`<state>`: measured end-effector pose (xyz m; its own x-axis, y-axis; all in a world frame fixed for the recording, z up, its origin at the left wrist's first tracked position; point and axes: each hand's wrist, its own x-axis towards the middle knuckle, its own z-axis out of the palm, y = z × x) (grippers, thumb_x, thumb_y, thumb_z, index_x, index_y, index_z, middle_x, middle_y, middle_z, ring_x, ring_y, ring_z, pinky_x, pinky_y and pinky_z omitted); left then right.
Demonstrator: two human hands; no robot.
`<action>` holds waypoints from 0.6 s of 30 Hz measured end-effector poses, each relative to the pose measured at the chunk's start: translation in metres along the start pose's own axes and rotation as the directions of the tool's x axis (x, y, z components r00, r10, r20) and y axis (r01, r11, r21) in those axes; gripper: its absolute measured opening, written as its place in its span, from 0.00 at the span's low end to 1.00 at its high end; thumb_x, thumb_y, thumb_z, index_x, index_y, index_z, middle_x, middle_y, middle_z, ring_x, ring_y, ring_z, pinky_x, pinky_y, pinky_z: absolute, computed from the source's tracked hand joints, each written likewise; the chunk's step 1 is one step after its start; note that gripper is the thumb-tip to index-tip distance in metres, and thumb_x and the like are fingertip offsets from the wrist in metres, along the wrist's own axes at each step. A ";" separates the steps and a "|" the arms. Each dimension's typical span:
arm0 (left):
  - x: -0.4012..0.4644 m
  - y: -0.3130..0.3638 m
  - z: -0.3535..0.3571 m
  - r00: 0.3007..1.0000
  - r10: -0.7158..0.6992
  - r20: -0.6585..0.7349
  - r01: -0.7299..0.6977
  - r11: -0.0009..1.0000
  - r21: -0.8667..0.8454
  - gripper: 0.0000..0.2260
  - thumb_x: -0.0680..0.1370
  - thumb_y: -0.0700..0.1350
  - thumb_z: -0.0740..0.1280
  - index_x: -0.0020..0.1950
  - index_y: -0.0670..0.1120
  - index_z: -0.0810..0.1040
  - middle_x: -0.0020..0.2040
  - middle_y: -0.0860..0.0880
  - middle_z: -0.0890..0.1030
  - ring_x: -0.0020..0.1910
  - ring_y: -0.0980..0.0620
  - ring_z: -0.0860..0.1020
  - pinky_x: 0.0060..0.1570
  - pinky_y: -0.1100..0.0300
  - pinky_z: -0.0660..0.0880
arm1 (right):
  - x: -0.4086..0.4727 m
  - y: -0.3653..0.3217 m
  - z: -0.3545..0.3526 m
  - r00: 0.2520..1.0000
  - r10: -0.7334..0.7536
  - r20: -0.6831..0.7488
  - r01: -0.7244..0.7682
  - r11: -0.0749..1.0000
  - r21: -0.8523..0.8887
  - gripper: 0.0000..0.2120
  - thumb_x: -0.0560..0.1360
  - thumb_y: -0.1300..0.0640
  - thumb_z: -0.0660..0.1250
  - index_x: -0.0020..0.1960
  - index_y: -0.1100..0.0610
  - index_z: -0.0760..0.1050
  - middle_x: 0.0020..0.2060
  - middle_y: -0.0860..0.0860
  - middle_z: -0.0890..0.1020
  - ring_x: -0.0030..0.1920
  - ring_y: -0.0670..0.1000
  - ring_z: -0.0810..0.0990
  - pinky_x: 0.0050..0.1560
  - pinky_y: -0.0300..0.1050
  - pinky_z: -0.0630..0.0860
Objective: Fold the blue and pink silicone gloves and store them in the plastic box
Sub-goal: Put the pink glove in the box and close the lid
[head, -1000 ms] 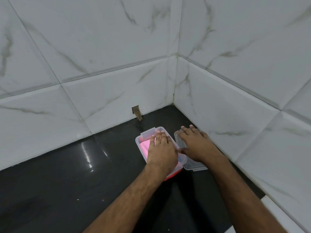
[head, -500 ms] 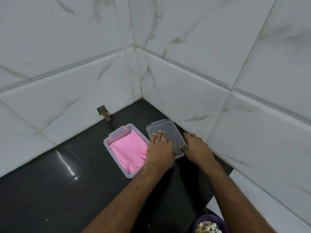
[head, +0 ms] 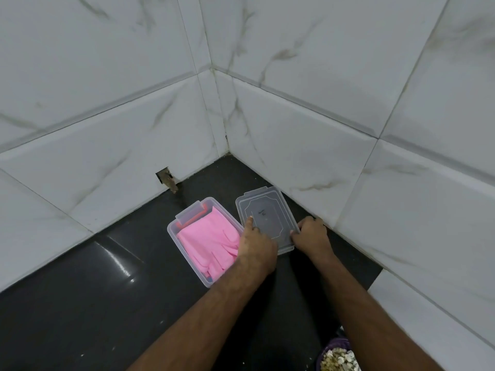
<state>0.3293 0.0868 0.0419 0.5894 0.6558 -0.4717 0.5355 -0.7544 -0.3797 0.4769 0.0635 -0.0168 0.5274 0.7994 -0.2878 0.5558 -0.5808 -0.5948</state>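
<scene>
A clear plastic box [head: 174, 231] stands on the black counter near the wall corner. Inside it lies the folded pink glove [head: 206, 236], and a sliver of the blue glove [head: 209, 277] shows under it at the near end. The clear lid [head: 265, 210] lies flat on the counter just right of the box. My left hand [head: 257, 247] is at the lid's near left edge, index finger stretched onto its top. My right hand [head: 312, 238] grips the lid's near right edge.
White marble-look tiled walls meet in a corner behind the box and run close along the right of the lid. A chipped hole [head: 166, 179] marks the left wall's base. A purple bowl [head: 337, 357] of pale pieces sits at the bottom right.
My left hand left the gloves in the box and moved right onto the lid. Its fingers and those of my right hand have curled around the lid's near edges.
</scene>
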 end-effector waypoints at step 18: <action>-0.020 -0.067 -0.023 0.904 -0.364 0.225 -0.096 -0.685 -0.722 0.22 0.83 0.63 0.59 0.58 0.45 0.77 0.42 0.45 0.88 0.36 0.49 0.87 0.36 0.56 0.85 | -0.075 -0.080 -0.025 0.464 -0.857 -0.224 0.800 0.514 -0.310 0.13 0.73 0.59 0.73 0.56 0.53 0.75 0.48 0.50 0.80 0.47 0.47 0.79 0.49 0.39 0.76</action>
<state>0.2951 0.1248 0.0953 0.2019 0.8608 -0.4672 0.0128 0.4747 0.8801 0.4090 0.0465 0.0709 -0.0872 0.8344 0.5442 0.9068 0.2927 -0.3035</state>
